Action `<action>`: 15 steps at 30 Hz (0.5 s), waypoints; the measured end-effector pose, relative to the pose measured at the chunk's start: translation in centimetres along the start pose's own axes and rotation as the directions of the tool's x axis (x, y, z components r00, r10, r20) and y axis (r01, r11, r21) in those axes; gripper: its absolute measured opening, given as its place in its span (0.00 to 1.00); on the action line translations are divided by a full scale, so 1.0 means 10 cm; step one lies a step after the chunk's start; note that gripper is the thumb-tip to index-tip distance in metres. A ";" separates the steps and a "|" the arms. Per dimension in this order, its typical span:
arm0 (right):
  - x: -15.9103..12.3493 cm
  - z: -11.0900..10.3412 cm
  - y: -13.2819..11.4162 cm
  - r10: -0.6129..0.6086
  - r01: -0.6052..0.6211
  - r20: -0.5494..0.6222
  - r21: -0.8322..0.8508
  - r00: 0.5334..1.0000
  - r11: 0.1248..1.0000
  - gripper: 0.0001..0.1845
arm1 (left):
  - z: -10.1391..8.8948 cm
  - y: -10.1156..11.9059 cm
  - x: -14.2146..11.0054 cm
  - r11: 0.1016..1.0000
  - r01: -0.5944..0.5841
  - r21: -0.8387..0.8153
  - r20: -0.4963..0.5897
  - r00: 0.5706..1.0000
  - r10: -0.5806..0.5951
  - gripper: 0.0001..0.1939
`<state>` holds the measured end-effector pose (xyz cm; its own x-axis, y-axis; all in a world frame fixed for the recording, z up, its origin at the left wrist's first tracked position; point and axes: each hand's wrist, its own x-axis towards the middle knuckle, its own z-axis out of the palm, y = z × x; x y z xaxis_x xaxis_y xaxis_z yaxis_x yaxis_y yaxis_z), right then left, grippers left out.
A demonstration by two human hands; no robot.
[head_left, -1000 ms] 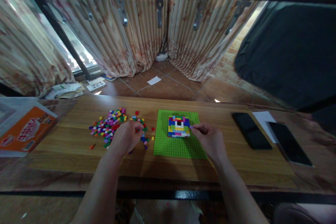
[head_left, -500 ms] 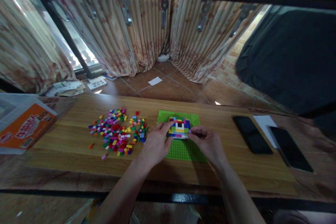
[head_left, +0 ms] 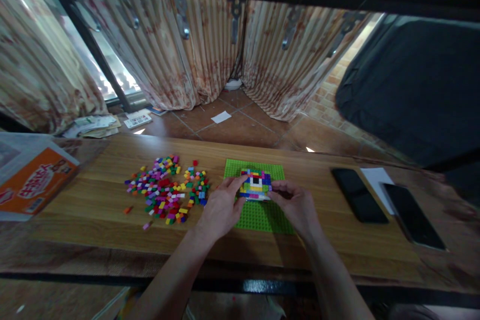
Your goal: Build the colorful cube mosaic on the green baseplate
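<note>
At the model's left side, the thumb and forefinger of the left hand [head_left: 221, 208] are parted and closed on its edge; at its right edge, the fingertips of the right hand [head_left: 299, 208] are brought near together, though whether anything is pinched there cannot be told. Between them, just below centre frame, the brick model [head_left: 257, 188] is seated on a green studded baseplate [head_left: 262, 221]. Its low, rectangular block is patched in many colours: a dark square is framed in white, with blue at right, yellow in front and blue and pink along the near edge. Loose bricks [head_left: 164, 183] are scattered at left-centre.
</note>
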<state>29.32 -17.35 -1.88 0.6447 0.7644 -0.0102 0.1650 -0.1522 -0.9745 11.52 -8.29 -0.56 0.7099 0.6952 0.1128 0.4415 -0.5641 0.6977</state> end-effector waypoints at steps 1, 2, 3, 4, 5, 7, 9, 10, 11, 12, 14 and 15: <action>0.00 0.00 0.01 0.011 -0.011 -0.002 0.015 1.000 1.000 0.18 | 0.00 0.00 0.00 1.000 0.001 0.000 0.002 1.000 -0.001 0.28; 0.00 0.00 0.02 0.019 -0.019 -0.001 0.023 1.000 1.000 0.19 | 0.00 0.00 0.00 1.000 0.001 0.001 0.002 1.000 -0.001 0.28; 0.00 0.00 0.03 0.023 -0.023 0.000 0.027 1.000 0.999 0.19 | 0.00 -0.01 0.00 1.000 0.002 0.004 0.002 1.000 -0.002 0.28; 0.01 -0.01 0.04 0.025 -0.025 0.004 0.029 1.000 0.999 0.20 | 0.00 -0.01 0.00 1.000 0.002 0.008 0.002 1.000 -0.002 0.28; 0.01 -0.02 0.04 0.026 -0.026 0.011 0.031 1.000 0.999 0.21 | 0.00 -0.01 -0.01 1.000 0.002 0.011 0.000 1.000 -0.002 0.28; 0.01 -0.05 0.04 0.027 -0.028 0.019 0.040 0.999 0.999 0.23 | 0.01 -0.01 -0.01 1.000 0.002 0.014 -0.002 1.000 -0.002 0.28; 0.03 -0.07 0.03 0.040 -0.041 0.007 0.051 0.999 0.998 0.24 | 0.02 -0.01 0.00 1.000 0.005 0.018 -0.004 1.000 -0.005 0.28; 0.03 -0.08 0.03 0.050 -0.050 -0.004 0.053 0.999 0.997 0.25 | 0.02 -0.01 0.00 1.000 0.007 0.020 -0.005 1.000 -0.007 0.28; 0.04 -0.09 0.03 0.062 -0.061 -0.018 0.052 0.998 0.997 0.26 | 0.02 -0.01 0.00 1.000 0.007 0.019 -0.005 1.000 -0.007 0.28; 0.05 -0.08 0.03 0.077 -0.075 -0.033 0.052 0.997 0.996 0.26 | 0.03 -0.01 0.00 1.000 0.007 0.017 -0.005 1.000 -0.007 0.28; 0.06 -0.05 0.04 0.111 -0.108 -0.041 0.058 0.993 0.992 0.28 | 0.03 -0.02 0.00 1.000 0.004 0.008 -0.005 1.000 -0.004 0.28; 0.06 -0.03 0.05 0.129 -0.126 -0.040 0.064 0.991 0.990 0.28 | 0.03 -0.02 0.00 1.000 0.003 0.003 -0.006 1.000 -0.003 0.29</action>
<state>30.07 -17.14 -2.27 0.6897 0.7129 -0.1270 0.0342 -0.2072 -0.9777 11.59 -8.36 -0.92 0.7051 0.6997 0.1149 0.4456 -0.5633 0.6958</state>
